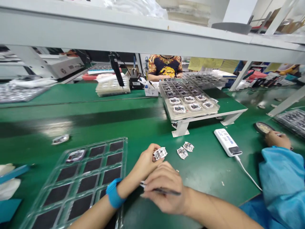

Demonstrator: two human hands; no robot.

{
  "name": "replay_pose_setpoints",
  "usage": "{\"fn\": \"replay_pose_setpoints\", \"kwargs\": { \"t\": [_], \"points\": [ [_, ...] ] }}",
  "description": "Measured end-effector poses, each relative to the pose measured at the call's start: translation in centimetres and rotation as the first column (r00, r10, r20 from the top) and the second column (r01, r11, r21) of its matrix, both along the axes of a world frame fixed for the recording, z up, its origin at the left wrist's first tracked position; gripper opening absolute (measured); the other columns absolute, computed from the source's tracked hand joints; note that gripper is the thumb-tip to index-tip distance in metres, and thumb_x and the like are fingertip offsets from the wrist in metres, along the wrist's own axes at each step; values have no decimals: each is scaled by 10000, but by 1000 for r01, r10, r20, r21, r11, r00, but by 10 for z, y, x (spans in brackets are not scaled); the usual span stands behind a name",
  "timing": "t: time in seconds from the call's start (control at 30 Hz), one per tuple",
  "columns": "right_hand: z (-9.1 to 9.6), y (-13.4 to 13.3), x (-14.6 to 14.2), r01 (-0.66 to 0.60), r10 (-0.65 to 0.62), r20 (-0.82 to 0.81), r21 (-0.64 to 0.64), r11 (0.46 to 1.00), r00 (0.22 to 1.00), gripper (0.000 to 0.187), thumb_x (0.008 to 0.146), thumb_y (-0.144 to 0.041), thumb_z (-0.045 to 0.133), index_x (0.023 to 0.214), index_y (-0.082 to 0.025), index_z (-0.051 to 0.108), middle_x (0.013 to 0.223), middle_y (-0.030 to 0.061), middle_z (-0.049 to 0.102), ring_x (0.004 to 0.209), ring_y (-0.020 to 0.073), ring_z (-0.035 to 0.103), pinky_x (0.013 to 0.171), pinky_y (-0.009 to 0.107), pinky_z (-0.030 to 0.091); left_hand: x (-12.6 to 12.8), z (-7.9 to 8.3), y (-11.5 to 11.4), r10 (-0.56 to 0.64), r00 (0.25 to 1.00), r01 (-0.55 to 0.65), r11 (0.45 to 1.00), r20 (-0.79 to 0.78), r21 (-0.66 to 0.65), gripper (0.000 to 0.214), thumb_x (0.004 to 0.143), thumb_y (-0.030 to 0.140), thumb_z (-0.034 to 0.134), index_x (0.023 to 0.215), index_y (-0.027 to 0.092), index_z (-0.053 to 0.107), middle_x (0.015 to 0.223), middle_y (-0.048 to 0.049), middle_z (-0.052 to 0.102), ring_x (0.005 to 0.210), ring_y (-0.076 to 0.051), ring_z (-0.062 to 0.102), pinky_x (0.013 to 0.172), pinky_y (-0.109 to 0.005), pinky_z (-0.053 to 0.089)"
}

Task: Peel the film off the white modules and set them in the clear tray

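Note:
My left hand point(148, 160), with a blue band on its wrist, pinches a small white watch-like part point(160, 153) with dark and metallic pieces inside. Just below and in front of it, my right hand point(164, 187) is closed around dark tweezers point(166, 190), their light tips pointing left, away from the part. On the green bench to the right lie two similar white parts point(182, 153), close together. At left, a clear tray point(125, 149) has dark-lined compartments; a similar part point(75, 155) sits in its far-left one. Another part point(61, 139) lies beyond the tray.
A filled stack of trays point(190, 115) stands on a low green riser point(234, 109). A white corded device point(227, 142) lies right of centre. At right, a co-worker's hand point(277, 140) is by a dark dish point(262, 127). A shelf beam point(143, 39) crosses overhead. Another person point(165, 66) sits opposite.

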State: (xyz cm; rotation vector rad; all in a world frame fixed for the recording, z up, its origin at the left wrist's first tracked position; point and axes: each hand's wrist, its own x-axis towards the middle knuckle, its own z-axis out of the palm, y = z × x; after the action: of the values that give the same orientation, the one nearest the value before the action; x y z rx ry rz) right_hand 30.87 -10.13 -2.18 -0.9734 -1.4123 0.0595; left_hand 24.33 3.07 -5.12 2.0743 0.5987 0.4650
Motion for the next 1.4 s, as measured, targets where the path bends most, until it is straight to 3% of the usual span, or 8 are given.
{"fn": "replay_pose_setpoints", "kwargs": {
  "t": [0.13, 0.27, 0.47, 0.63, 0.87, 1.1, 1.2, 1.4],
  "points": [
    [-5, 4, 7, 60, -119, -305, -195, 979, 945, 66, 852, -187, 732, 876, -230, 687, 846, 29, 750, 815, 180, 704, 779, 324, 537, -36, 12, -7, 14, 997, 5, 964, 72, -265, 355, 769, 311, 690, 1057, 197, 516, 826, -18, 664, 734, -192, 659, 663, -298, 540],
    [-18, 11, 10, -50, -153, -522, -354, 934, 839, 41, 826, -210, 739, 848, -227, 709, 846, 18, 733, 824, 172, 690, 779, 293, 534, -62, 23, -22, 114, 987, -26, 816, 117, -578, 539, 747, 307, 755, 1232, 217, 536, 1054, -64, 689, 962, -217, 658, 835, -308, 523],
    [-30, 17, 5, -208, -132, -662, -409, 888, 737, 134, 768, -308, 797, 805, -211, 713, 823, 19, 734, 801, 181, 685, 792, 307, 542, -80, 21, -35, 164, 980, -56, 770, 112, -636, 553, 821, 347, 675, 1349, 223, 566, 1101, -64, 708, 953, -219, 644, 847, -303, 501],
    [-33, 17, 3, -224, -117, -662, -407, 885, 740, 194, 756, -368, 815, 804, -209, 714, 828, 21, 724, 791, 178, 676, 780, 312, 541, -84, 13, -35, 216, 970, -109, 801, 115, -589, 474, 870, 325, 588, 1328, 213, 628, 863, -42, 725, 775, -205, 598, 752, -320, 484],
    [-36, 16, 2, -216, -108, -670, -381, 899, 734, 167, 776, -360, 817, 808, -228, 720, 824, 7, 714, 788, 167, 668, 766, 298, 527, -84, 12, -36, 219, 970, -112, 792, 108, -600, 513, 867, 354, 585, 1354, 195, 605, 933, -55, 726, 794, -204, 591, 772, -327, 478],
    [-28, 13, 1, -121, -4, -398, -290, 949, 918, 131, 805, -354, 804, 768, -255, 727, 762, 28, 768, 855, 225, 663, 840, 399, 519, -77, 19, -36, 323, 938, -116, 632, 124, -766, 455, 829, 364, 620, 1243, 181, 656, 900, -45, 682, 732, -168, 538, 649, -287, 434],
    [-22, 11, 3, -122, 14, -354, -285, 951, 935, 140, 820, -357, 787, 777, -241, 720, 769, 41, 765, 814, 226, 676, 802, 406, 536, -77, 20, -35, 290, 951, -118, 658, 106, -743, 450, 811, 365, 647, 1225, 191, 644, 877, -28, 660, 696, -150, 513, 635, -276, 419],
    [-20, 14, 14, -110, -181, -532, -470, 876, 827, 192, 779, -376, 794, 800, -208, 703, 782, 32, 735, 747, 186, 683, 724, 321, 547, -80, 13, -35, 175, 978, -80, 818, 115, -569, 344, 815, 345, 627, 1131, 209, 620, 883, -31, 662, 704, -167, 558, 648, -285, 456]
  ]
}}
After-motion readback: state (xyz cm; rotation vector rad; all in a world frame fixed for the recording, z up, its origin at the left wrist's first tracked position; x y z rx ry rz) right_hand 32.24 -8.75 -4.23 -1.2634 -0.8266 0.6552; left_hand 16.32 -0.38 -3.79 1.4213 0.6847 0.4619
